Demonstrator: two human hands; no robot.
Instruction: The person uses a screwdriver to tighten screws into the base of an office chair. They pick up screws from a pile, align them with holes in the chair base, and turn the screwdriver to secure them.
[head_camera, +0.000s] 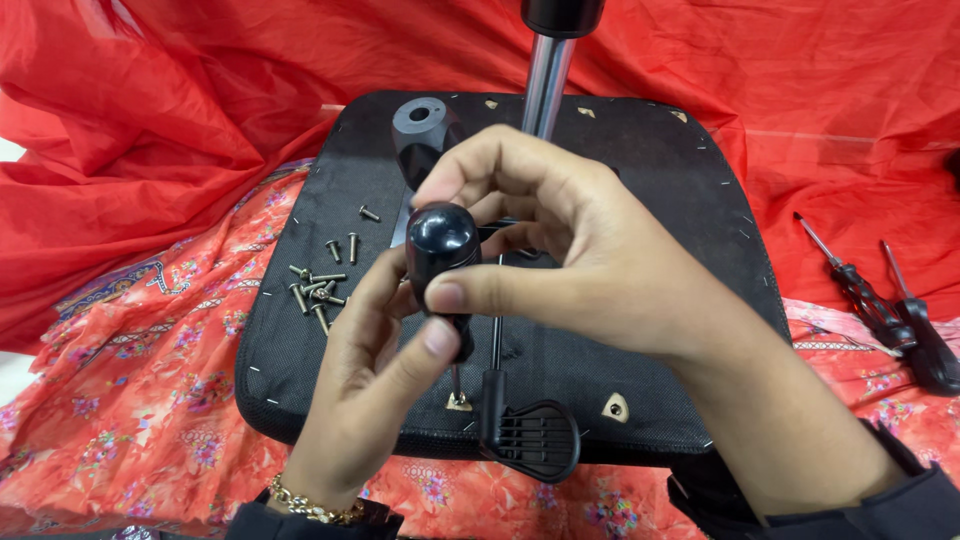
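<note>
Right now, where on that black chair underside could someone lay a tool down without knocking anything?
The seat base is bare on its right half, between the metal post and the right edge. The lower left corner is also free. It is crowded at left, where loose screws lie scattered, and in the middle, where both hands hold a screwdriver above the lever.

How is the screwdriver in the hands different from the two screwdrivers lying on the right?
The held screwdriver stands upright, tip down at a hole in the black seat base; the two spare screwdrivers lie flat on the red cloth. The held one is gripped by the left hand and right hand; nobody touches the spare ones. The held one's shaft is mostly hidden; theirs show fully. All have dark handles.
</note>
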